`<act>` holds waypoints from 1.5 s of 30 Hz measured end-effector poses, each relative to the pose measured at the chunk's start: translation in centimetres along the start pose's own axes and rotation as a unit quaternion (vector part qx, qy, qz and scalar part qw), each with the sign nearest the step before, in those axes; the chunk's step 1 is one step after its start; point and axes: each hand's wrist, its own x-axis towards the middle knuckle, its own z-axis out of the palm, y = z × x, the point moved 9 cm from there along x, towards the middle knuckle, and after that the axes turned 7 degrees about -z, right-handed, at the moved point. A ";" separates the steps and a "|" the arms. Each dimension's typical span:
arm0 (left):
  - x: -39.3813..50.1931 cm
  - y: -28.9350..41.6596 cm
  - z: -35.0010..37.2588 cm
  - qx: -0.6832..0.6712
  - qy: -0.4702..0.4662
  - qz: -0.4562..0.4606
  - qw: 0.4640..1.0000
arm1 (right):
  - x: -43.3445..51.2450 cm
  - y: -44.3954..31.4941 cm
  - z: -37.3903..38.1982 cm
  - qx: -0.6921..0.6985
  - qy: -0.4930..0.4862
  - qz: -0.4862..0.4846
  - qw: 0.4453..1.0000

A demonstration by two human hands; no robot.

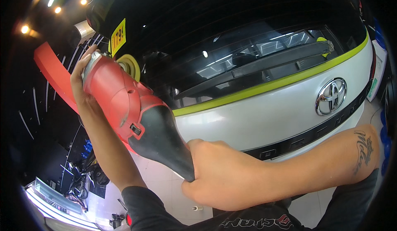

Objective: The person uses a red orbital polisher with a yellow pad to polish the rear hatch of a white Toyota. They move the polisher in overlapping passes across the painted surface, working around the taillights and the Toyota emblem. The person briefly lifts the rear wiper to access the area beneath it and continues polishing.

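Observation:
Both hands hold a red and black rotary polisher (119, 91), tilted across the left-middle of the view. My right hand (220, 172) is wrapped around the end of its black rear handle. At the grey metal head of the tool, my left hand (82, 76) grips with its fingers curled over the top. A yellow round pad (133, 65) shows partly behind the polisher's head; whether it touches the car is hidden. Beyond the tool is a white Toyota tailgate (248, 119). Yellow-green masking tape (269, 87) runs along the lower edge of its dark rear window (248, 20).
A rear wiper (263, 62) lies across the glass, above the chrome emblem (331, 96). A yellow label (118, 38) bearing writing stands near the pad. At left are a red curved panel (55, 76), a motorcycle (81, 183) and a lit glass case (55, 197).

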 end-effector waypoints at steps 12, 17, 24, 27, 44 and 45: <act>4.5 3.4 11.4 -0.018 -0.159 0.053 0.986 | -1.9 0.6 -2.3 0.032 0.153 -0.059 0.986; 3.4 4.1 19.3 0.024 -0.219 0.070 0.973 | -4.3 4.0 -2.2 0.073 0.204 -0.082 0.973; 0.9 3.7 32.5 0.033 -0.362 0.088 0.927 | -8.4 7.6 -3.5 0.097 0.314 -0.146 0.933; -1.2 3.7 36.9 0.078 -0.387 0.120 0.911 | -10.0 8.5 -3.2 0.145 0.343 -0.180 0.911; -8.7 2.8 36.4 0.189 -0.392 0.148 0.888 | -6.5 13.9 3.1 0.179 0.289 -0.141 0.930; -8.8 3.1 35.1 0.185 -0.377 0.175 0.891 | -5.8 14.0 3.7 0.179 0.275 -0.151 0.933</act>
